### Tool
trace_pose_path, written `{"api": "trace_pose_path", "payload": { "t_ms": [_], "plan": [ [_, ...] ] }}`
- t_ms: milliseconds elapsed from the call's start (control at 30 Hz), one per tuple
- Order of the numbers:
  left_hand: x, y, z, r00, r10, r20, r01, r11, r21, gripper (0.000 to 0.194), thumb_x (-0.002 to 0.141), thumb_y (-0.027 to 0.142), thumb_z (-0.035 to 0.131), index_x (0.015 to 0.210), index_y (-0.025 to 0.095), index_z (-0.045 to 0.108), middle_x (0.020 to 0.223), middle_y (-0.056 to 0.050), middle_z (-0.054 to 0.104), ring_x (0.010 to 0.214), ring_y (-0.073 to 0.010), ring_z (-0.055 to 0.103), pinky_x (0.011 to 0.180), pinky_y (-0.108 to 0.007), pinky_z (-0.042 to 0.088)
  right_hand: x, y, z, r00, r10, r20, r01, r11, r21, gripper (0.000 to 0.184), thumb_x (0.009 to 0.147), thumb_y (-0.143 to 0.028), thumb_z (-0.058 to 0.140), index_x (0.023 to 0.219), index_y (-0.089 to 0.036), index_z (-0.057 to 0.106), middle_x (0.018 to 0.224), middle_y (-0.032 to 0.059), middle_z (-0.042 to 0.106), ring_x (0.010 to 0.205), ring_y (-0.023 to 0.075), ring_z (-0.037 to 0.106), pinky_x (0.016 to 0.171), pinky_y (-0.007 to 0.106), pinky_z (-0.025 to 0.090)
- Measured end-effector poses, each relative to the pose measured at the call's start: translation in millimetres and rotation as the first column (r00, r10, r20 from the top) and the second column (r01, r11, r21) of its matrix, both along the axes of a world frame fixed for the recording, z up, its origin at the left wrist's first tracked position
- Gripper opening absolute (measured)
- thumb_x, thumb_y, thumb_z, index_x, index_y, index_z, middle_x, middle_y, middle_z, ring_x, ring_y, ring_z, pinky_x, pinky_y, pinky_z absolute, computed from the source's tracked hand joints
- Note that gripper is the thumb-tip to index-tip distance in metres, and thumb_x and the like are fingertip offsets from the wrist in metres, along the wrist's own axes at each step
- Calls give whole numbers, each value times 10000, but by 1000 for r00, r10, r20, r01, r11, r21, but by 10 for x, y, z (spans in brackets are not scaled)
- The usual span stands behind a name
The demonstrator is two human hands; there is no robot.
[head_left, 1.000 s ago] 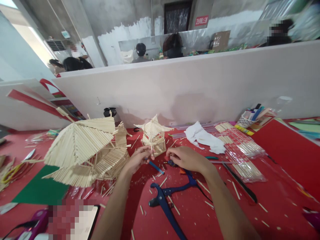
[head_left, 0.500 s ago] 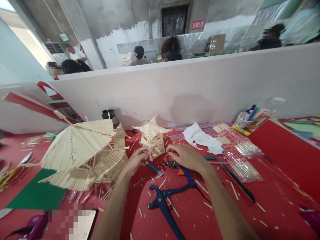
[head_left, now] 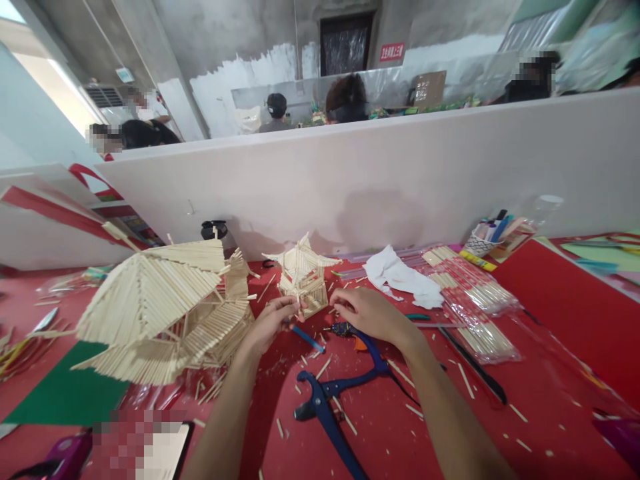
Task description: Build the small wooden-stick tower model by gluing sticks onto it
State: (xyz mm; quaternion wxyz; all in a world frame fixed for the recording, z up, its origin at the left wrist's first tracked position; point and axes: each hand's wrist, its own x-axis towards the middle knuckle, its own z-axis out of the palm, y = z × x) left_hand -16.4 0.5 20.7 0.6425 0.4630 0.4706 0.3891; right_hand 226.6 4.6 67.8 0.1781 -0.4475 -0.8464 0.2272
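A small pavilion model (head_left: 300,261) made of thin wooden sticks stands on the red tabletop between my hands. My left hand (head_left: 274,321) is closed, thumb and fingertips pinched at the near post of the pavilion. On its other side, my right hand (head_left: 367,312) hovers with fingers curled in, tips close to the pavilion's right corner; anything small between them is hidden. Below the hands lie a blue strip (head_left: 307,338), a blue glue gun (head_left: 373,360) with its nozzle toward the pavilion, and blue-handled cutters (head_left: 327,420).
A larger stick-built pavilion (head_left: 155,293) stands at left, beside green card (head_left: 65,387) and a phone (head_left: 167,453). Right are crumpled tissue (head_left: 403,277), bagged sticks (head_left: 473,293), a black rod-like tool (head_left: 475,367) and a pen basket (head_left: 483,241). A white partition (head_left: 350,180) borders the back; people sit beyond.
The view has shifted very slightly. Both hands keep nearly the same pose at the small pavilion, and nothing on the table has visibly moved.
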Motion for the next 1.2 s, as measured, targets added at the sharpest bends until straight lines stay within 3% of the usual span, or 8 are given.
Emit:
{"api": "trace_pose_path", "payload": {
  "t_ms": [733,1200],
  "plan": [
    [-39,-8,19,993,-65,-99,69,997,39,273,775,429,667,797,157,676,687,-19,628,576,-93,452,535,-201,311,-1,-4,-10,1000,14,3,-14,1000,24,189,889,-223,450,893,-226,639,785,28,690,724,164,596,636,278,319],
    [-4,20,-22,996,50,-72,-47,998,40,336,732,477,715,832,156,699,668,-9,640,528,-73,429,500,-188,286,-3,-7,-8,1000,19,-4,-19,999,38,201,887,-220,447,891,-235,648,803,33,706,739,172,615,637,275,326]
  ]
}}
